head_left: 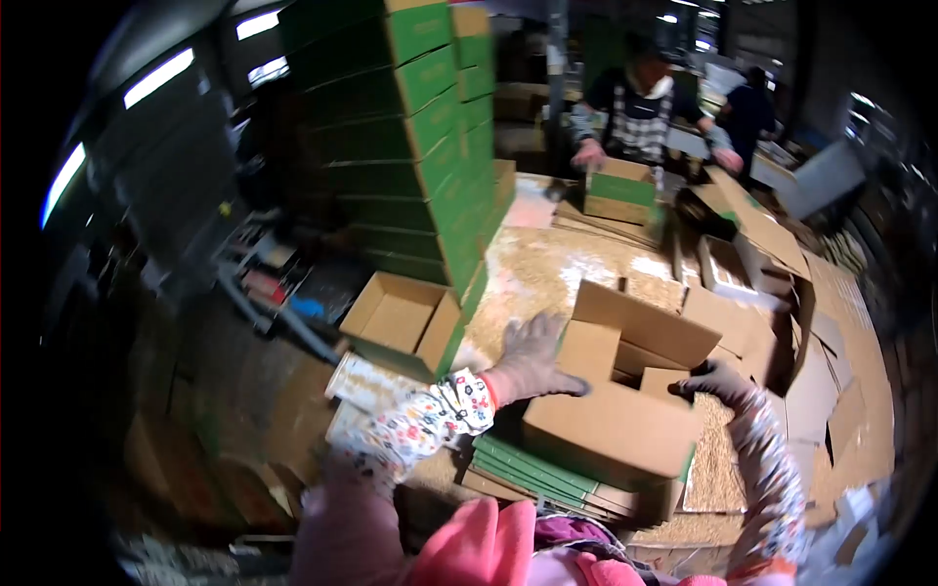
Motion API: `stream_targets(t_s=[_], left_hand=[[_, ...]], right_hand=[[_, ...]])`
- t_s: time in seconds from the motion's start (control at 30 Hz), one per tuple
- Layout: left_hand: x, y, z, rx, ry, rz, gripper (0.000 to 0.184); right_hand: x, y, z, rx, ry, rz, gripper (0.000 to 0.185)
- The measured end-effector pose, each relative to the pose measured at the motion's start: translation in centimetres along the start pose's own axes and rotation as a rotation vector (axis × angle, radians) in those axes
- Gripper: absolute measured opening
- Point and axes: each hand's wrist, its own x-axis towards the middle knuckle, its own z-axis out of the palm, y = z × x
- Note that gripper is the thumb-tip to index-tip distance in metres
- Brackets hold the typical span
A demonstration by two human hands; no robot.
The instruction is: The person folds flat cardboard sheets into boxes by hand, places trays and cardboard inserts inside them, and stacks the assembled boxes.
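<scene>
A cardboard box [611, 420] stands in front of me with its top flaps up and spread, brown inside with a little green at its lower right edge. My left hand [532, 359], in a thin greyish glove, is at the box's left side with its fingers spread. On the right, my right hand [721, 381], in a dark-fingered glove, has its fingers bent over the edge of a right-hand flap. Beneath the box's near side lies a pile of flat green cardboard blanks [532, 474].
Tall stacked green boxes [425, 146] rise at the left, an open-topped box [396, 317] by their foot. Across the worn table [547, 259], a co-worker [640, 112] handles a green-and-brown box [620, 190]. Loose cardboard pieces [743, 322] cover the right side.
</scene>
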Motion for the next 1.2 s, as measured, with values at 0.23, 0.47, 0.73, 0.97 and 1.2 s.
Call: stream_targets(t_s=[0.23, 0.47, 0.73, 0.97, 1.2], left_hand=[[0.9, -7.9, 5.3, -0.104, 0.395, -0.223, 0.097], [3.8, -11.0, 3.8, -0.956, -0.415, -0.59, 0.056], [-6.9, -18.4, 3.7, 0.758, -0.273, 0.083, 0.071], [4.5, -8.8, 3.5, 0.436, 0.317, 0.064, 0.049], [5.2, -10.1, 2.7, 0.291, 0.288, -0.133, 0.041]], right_hand=[[-7.8, -6.0, 11.4, -1.174, 0.436, -0.581, 0.082], [-4.5, 6.5, 12.0, 1.09, 0.213, -0.095, 0.082], [-2.8, 4.1, 9.6, 0.172, 0.362, -0.171, 0.082], [-5.1, 7.9, 13.9, -0.081, 0.995, -0.54, 0.056], [-8.7, 34.3, 15.6, 1.195, 1.785, 0.0, 0.067]])
